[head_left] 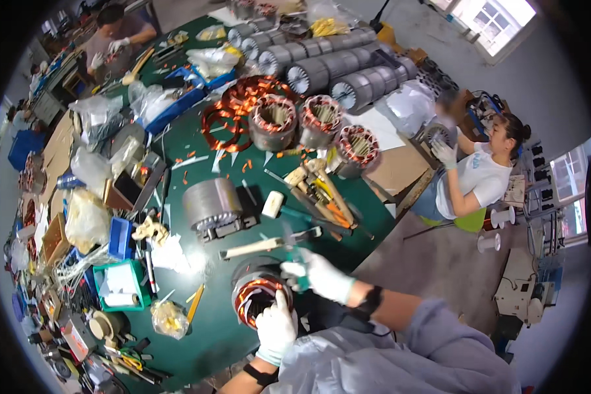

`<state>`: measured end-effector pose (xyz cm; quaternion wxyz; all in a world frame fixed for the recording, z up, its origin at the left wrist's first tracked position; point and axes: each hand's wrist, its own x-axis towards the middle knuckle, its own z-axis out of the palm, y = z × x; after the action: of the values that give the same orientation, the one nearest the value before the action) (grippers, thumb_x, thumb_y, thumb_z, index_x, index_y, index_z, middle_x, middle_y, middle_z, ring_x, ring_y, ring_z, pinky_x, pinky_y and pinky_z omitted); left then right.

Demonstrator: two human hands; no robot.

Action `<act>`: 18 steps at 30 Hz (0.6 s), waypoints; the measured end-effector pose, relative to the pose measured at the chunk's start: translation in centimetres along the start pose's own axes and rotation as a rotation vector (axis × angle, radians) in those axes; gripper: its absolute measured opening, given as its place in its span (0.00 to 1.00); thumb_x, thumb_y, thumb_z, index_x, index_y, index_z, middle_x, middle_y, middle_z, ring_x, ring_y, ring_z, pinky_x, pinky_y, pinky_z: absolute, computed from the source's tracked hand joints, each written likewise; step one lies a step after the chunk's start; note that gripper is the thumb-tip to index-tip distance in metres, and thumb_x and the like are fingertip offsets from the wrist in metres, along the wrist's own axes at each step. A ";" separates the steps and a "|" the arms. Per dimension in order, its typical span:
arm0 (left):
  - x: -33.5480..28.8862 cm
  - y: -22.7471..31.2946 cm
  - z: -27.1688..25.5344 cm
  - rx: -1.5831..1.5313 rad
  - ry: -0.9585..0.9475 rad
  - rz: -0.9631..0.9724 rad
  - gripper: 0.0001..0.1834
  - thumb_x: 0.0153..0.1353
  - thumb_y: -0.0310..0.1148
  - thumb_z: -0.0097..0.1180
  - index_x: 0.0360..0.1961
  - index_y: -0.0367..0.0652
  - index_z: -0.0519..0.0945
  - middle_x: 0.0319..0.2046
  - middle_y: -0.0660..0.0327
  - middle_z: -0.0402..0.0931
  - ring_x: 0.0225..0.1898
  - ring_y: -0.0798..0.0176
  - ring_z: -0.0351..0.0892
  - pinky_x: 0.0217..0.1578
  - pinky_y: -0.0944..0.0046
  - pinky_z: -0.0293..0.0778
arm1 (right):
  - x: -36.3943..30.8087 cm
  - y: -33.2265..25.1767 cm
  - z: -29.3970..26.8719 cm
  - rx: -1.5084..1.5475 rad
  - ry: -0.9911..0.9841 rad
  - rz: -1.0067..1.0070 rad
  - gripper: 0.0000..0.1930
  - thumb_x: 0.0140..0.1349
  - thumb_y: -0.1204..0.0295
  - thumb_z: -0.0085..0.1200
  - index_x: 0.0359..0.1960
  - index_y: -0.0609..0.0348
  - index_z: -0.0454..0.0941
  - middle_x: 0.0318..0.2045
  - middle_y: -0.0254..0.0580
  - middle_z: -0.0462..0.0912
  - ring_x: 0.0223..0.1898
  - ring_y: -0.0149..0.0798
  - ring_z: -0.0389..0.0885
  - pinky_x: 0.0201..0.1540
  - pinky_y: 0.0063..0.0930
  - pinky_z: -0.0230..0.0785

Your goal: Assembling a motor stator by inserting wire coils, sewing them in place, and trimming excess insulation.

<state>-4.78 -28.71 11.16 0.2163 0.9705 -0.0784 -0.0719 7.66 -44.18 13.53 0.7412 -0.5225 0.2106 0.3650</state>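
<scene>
In front of me on the green table stands a motor stator (244, 303) with red-orange copper windings around its open top. My left hand (276, 328), in a white glove, rests at its near right side. The index finger stretches onto the windings, and nothing shows in that hand. My right hand (323, 276), also gloved, is closed around a green-handled tool (295, 268) just above the stator's right rim. Motion blurs the tool's upper end, so its kind is unclear. Beyond lie a pale wooden strip (251, 248) and a bare laminated core (211, 203) on a dark stand.
Three wound stators (272, 121) and copper coils (224, 125) stand farther back, before rows of grey cores (315, 69). Hammers and hand tools (325, 197) lie right of centre. Bags, a green tray (120, 285) and clutter fill the left. Co-workers sit at right (482, 171) and far left (115, 39).
</scene>
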 end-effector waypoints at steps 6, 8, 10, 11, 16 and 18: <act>2.4 0.1 -2.0 -0.243 -0.002 0.006 0.39 0.58 0.35 0.64 0.66 0.24 0.66 0.31 0.47 0.79 0.29 0.46 0.78 0.32 0.47 0.73 | -7.6 -1.8 -3.8 -0.242 0.100 0.198 0.24 0.68 0.54 0.61 0.62 0.47 0.73 0.30 0.37 0.80 0.26 0.33 0.80 0.29 0.28 0.73; 2.9 0.0 -2.6 -0.327 -0.115 -0.085 0.38 0.57 0.34 0.65 0.65 0.24 0.67 0.31 0.47 0.79 0.30 0.45 0.79 0.32 0.48 0.73 | -8.4 -1.2 -2.1 -1.214 0.218 -0.102 0.38 0.60 0.51 0.67 0.69 0.49 0.69 0.35 0.45 0.85 0.35 0.43 0.88 0.38 0.35 0.79; 2.4 -0.8 -1.1 -0.297 -0.054 -0.033 0.38 0.57 0.34 0.65 0.65 0.25 0.67 0.34 0.46 0.80 0.30 0.46 0.80 0.32 0.48 0.73 | -8.4 -1.2 0.0 -1.388 0.166 -0.190 0.47 0.49 0.50 0.75 0.72 0.47 0.68 0.37 0.46 0.87 0.40 0.51 0.88 0.42 0.39 0.80; 2.3 -1.1 -0.6 -0.236 -0.006 0.002 0.38 0.57 0.34 0.65 0.65 0.25 0.67 0.36 0.46 0.81 0.31 0.46 0.80 0.32 0.49 0.73 | -8.0 -0.6 0.1 -1.439 0.159 -0.223 0.48 0.48 0.49 0.74 0.72 0.46 0.68 0.35 0.45 0.86 0.36 0.50 0.88 0.39 0.39 0.79; 1.4 -1.2 -0.2 -0.168 -0.003 0.038 0.39 0.57 0.35 0.64 0.67 0.26 0.66 0.43 0.45 0.81 0.34 0.48 0.80 0.36 0.51 0.73 | -7.4 1.3 0.5 -1.715 0.160 -0.231 0.48 0.48 0.45 0.72 0.72 0.43 0.68 0.27 0.41 0.82 0.26 0.47 0.85 0.28 0.40 0.76; 1.0 -1.2 0.2 -0.143 0.028 0.067 0.40 0.58 0.35 0.63 0.68 0.26 0.64 0.43 0.46 0.81 0.34 0.48 0.79 0.37 0.52 0.72 | -7.2 1.6 0.6 -1.681 0.142 -0.300 0.46 0.50 0.45 0.70 0.72 0.42 0.68 0.25 0.41 0.81 0.23 0.46 0.84 0.26 0.40 0.74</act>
<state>-3.72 -27.88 10.33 0.2883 0.9504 -0.1023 -0.0567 1.81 -45.60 17.74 0.1331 -0.9425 -0.1556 0.2643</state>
